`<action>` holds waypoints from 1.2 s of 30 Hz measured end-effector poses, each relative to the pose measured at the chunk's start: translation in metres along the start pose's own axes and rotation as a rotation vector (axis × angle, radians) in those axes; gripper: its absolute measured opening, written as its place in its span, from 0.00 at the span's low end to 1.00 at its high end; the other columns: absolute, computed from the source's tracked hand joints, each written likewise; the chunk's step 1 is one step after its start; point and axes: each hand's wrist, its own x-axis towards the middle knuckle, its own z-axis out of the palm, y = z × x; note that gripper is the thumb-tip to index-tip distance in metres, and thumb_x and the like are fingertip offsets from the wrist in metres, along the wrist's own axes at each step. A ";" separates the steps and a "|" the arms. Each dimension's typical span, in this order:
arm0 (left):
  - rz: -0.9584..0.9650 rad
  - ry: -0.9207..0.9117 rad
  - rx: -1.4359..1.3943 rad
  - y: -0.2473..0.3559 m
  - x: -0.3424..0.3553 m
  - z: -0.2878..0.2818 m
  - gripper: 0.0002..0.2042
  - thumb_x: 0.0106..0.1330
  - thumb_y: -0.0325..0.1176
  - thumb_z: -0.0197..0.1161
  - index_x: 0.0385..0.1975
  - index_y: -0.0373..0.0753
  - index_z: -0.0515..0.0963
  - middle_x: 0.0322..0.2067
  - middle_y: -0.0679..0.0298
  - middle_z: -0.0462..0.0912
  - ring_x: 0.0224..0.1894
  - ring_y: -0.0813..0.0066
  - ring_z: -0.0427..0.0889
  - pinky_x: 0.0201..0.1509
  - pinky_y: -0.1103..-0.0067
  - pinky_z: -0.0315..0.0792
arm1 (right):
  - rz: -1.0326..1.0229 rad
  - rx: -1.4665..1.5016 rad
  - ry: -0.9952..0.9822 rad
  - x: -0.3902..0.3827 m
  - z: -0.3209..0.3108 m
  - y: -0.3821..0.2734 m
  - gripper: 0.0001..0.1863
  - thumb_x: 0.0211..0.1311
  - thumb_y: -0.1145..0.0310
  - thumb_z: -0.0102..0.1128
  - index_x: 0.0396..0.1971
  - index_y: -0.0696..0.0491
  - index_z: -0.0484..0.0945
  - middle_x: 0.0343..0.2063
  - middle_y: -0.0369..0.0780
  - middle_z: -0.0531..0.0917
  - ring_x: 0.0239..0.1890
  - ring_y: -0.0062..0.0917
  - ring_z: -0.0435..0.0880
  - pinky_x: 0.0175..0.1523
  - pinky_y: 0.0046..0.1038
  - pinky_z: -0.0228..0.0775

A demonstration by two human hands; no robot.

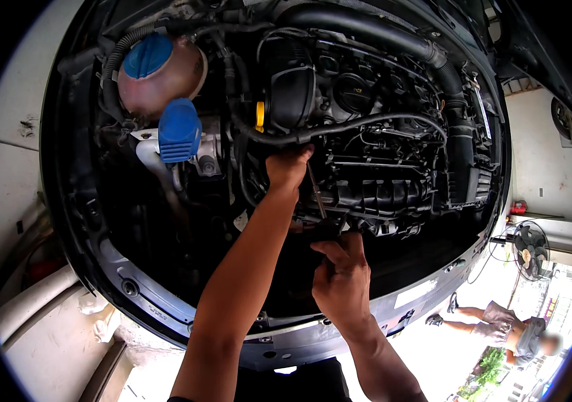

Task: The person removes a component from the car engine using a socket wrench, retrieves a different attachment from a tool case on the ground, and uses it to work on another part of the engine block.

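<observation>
Both my hands are inside an open car engine bay. My left hand [287, 167] is closed at the front of the engine, just under a black hose [366, 122]; its fingertips are largely hidden, as is whatever they grip. Nearer to me, my right hand [343, 271] is curled at the dark handle of a thin-shafted tool [317, 191], whose exact kind I cannot make out. The shaft slants up from there to beside my left hand. Close by on the left sits a yellow dipstick handle [260, 116], and the black oil filler cap [353, 92] lies farther back.
A pinkish coolant tank [162, 80] with a blue cap and a blue-capped filler neck [178, 130] stand at the left. The front body panel [245, 348] crosses beneath my forearms. Outside, a fan [531, 251] and a person [507, 326] are at the right.
</observation>
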 end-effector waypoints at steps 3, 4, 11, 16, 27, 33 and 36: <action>-0.224 -0.136 -0.090 0.011 0.009 -0.008 0.15 0.58 0.38 0.69 0.39 0.35 0.79 0.35 0.63 0.82 0.31 0.77 0.78 0.37 0.77 0.72 | 0.437 0.944 0.049 -0.005 0.010 -0.020 0.19 0.60 0.71 0.55 0.51 0.58 0.68 0.37 0.43 0.74 0.34 0.28 0.77 0.30 0.21 0.70; -0.370 -0.201 -0.162 0.016 0.010 -0.009 0.11 0.60 0.37 0.67 0.35 0.37 0.80 0.34 0.63 0.82 0.29 0.79 0.77 0.34 0.77 0.73 | 0.441 0.947 0.052 -0.005 0.009 -0.017 0.19 0.60 0.71 0.55 0.51 0.58 0.68 0.37 0.43 0.74 0.34 0.28 0.77 0.30 0.21 0.70; -0.605 -0.091 -0.438 0.017 0.011 0.009 0.08 0.65 0.33 0.60 0.31 0.35 0.73 0.24 0.66 0.74 0.21 0.79 0.73 0.23 0.86 0.75 | 0.981 1.378 -0.047 -0.001 0.010 -0.026 0.14 0.65 0.62 0.51 0.42 0.58 0.71 0.26 0.39 0.76 0.24 0.20 0.75 0.22 0.16 0.60; -0.592 -0.089 -0.362 0.017 0.016 0.009 0.05 0.67 0.29 0.56 0.30 0.36 0.74 0.27 0.66 0.74 0.22 0.82 0.73 0.20 0.88 0.75 | 0.585 0.847 0.278 -0.001 0.024 -0.032 0.13 0.63 0.65 0.55 0.43 0.57 0.71 0.31 0.39 0.75 0.26 0.20 0.76 0.24 0.20 0.64; -0.576 -0.102 -0.302 0.019 0.019 0.012 0.05 0.67 0.32 0.57 0.30 0.38 0.75 0.27 0.65 0.75 0.21 0.81 0.74 0.21 0.88 0.76 | 0.427 0.708 0.309 -0.001 0.032 -0.019 0.17 0.54 0.79 0.60 0.44 0.59 0.68 0.27 0.42 0.78 0.22 0.27 0.76 0.32 0.23 0.70; -0.563 -0.059 -0.241 0.017 0.021 0.012 0.05 0.66 0.32 0.58 0.29 0.40 0.75 0.24 0.68 0.75 0.20 0.81 0.73 0.19 0.88 0.74 | 0.733 1.407 0.160 -0.008 0.023 -0.020 0.12 0.62 0.69 0.53 0.44 0.58 0.69 0.27 0.43 0.78 0.21 0.23 0.73 0.23 0.20 0.63; -0.518 -0.038 -0.263 0.017 0.020 0.010 0.05 0.65 0.32 0.59 0.29 0.40 0.75 0.23 0.69 0.75 0.20 0.80 0.73 0.18 0.88 0.73 | 1.003 2.054 -0.060 -0.007 0.006 -0.019 0.14 0.67 0.63 0.46 0.44 0.57 0.70 0.28 0.43 0.78 0.20 0.21 0.72 0.17 0.18 0.57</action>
